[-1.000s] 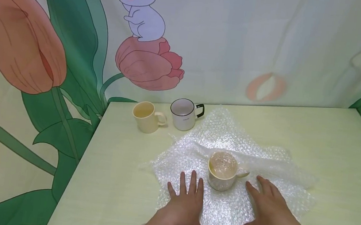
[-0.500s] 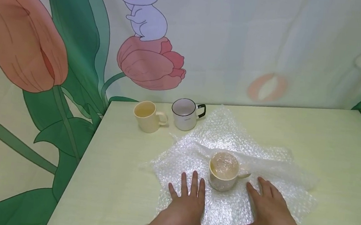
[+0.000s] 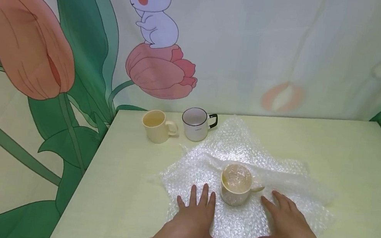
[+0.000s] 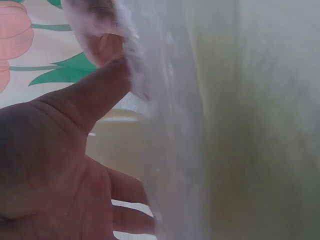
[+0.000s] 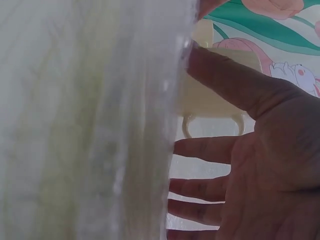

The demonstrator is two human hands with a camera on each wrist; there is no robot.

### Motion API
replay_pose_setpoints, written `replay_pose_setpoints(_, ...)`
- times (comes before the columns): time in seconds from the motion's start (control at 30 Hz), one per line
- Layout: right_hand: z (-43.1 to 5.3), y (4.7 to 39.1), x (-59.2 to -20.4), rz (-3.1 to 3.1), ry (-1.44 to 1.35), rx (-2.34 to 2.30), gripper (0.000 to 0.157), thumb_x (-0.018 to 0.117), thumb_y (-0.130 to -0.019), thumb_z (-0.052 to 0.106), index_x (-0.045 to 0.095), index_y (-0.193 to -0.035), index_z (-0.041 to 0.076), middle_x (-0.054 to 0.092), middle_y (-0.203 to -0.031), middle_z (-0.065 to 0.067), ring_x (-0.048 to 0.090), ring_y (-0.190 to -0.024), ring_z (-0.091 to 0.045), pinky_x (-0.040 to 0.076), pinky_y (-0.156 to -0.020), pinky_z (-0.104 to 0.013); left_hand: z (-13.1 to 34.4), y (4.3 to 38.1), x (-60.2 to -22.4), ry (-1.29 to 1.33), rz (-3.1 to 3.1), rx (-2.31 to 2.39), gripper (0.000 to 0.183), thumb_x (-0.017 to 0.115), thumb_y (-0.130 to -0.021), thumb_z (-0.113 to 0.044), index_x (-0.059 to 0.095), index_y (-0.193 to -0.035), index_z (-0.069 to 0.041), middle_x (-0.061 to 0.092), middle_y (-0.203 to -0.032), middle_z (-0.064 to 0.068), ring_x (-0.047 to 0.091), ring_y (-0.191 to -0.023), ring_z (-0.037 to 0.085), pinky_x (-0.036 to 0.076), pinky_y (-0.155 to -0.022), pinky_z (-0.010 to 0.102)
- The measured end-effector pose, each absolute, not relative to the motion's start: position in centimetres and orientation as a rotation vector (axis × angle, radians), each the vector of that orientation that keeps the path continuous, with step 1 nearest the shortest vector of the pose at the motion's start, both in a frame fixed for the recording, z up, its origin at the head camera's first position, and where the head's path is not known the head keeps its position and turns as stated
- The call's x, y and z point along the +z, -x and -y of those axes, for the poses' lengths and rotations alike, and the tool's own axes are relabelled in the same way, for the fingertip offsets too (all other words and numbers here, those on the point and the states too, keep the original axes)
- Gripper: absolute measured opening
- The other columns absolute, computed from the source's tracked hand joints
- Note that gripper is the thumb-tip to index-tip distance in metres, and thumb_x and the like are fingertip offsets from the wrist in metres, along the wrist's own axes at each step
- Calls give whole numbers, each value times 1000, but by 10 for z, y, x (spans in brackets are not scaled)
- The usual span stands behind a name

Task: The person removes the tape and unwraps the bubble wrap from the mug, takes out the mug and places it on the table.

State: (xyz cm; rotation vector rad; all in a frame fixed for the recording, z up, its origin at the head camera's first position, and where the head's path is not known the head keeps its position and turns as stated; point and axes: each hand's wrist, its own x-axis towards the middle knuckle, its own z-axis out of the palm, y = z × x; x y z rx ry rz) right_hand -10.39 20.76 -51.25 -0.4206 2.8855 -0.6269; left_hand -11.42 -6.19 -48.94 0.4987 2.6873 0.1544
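Note:
A cream mug [image 3: 235, 189] stands upright on a sheet of bubble wrap [image 3: 239, 221], its handle to the right. Clear bubble wrap bulges in its mouth. My left hand [image 3: 193, 222] lies on the sheet to the mug's near left, fingers straight and spread. To the near right, my right hand [image 3: 287, 226] rests with its fingers spread too, fingertips close to the handle. In the left wrist view, blurred bubble wrap [image 4: 170, 130] hides the fingertips. Wrap [image 5: 135, 125] also covers the fingertips in the right wrist view, with part of the mug [image 5: 210, 95] behind the thumb.
At the back left of the pale yellow table [image 3: 113, 188] stand a yellow mug [image 3: 158, 131] and a white mug [image 3: 196, 129] with a black rim and handle. Behind the table hangs a cloth [image 3: 239, 54] printed with tulips and a white animal.
The head view has shifted slightly, so everything sits a little lower and further right in it. Both hands and the mug keep their places on the bubble wrap.

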Motion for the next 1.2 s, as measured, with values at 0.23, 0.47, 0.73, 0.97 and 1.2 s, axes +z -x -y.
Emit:
replay_pose_setpoints(0.23, -216, 107, -505, -2880, 378, -784, 99, 90, -70, 57, 55, -147, 4, 49, -151, -29, 49, -133, -54, 47, -98, -71, 68, 126, -478, -498, -2768, 271, 108, 70, -78, -80, 46, -155, -9, 48, -159, 13, 45, -145, 43, 45, -103, 72)
replay_pose_setpoints(0.47, -225, 110, -490, -2864, 264, -951, 68, 84, -84, 47, 62, -140, 15, 64, -139, -14, 65, -123, -40, 53, -93, -61, 77, 141, -464, -513, -2865, 368, 81, 68, -90, -66, 54, -149, -12, 60, -148, 7, 57, -134, 33, 52, -98, 56)
replay_pose_setpoints(0.73, -235, 118, -470, -2984, 166, -1051, 31, 83, -88, 25, 72, -117, 19, 75, -114, -1, 71, -105, -25, 58, -89, -42, 89, 155, -441, -503, -2932, 488, 70, 70, -94, -56, 55, -147, -12, 61, -147, 8, 58, -133, 35, 52, -101, 54)
replay_pose_setpoints(0.97, -246, 128, -453, -3129, 130, -1100, 36, 84, -86, 13, 71, -118, 14, 70, -117, -8, 68, -104, -30, 59, -81, -30, 94, 170, -425, -539, -2947, 559, 65, 73, -95, -47, 55, -146, -12, 60, -147, 8, 59, -131, 34, 52, -101, 54)
replay_pose_setpoints(1.2, -252, 145, -451, -3032, 263, -1052, 60, 83, -86, 15, 60, -141, 13, 55, -144, -18, 55, -126, -42, 52, -96, -64, 90, 193, -426, -666, -2863, 564, 68, 78, -92, -40, 52, -150, -15, 55, -152, 6, 53, -139, 29, 48, -112, 47)
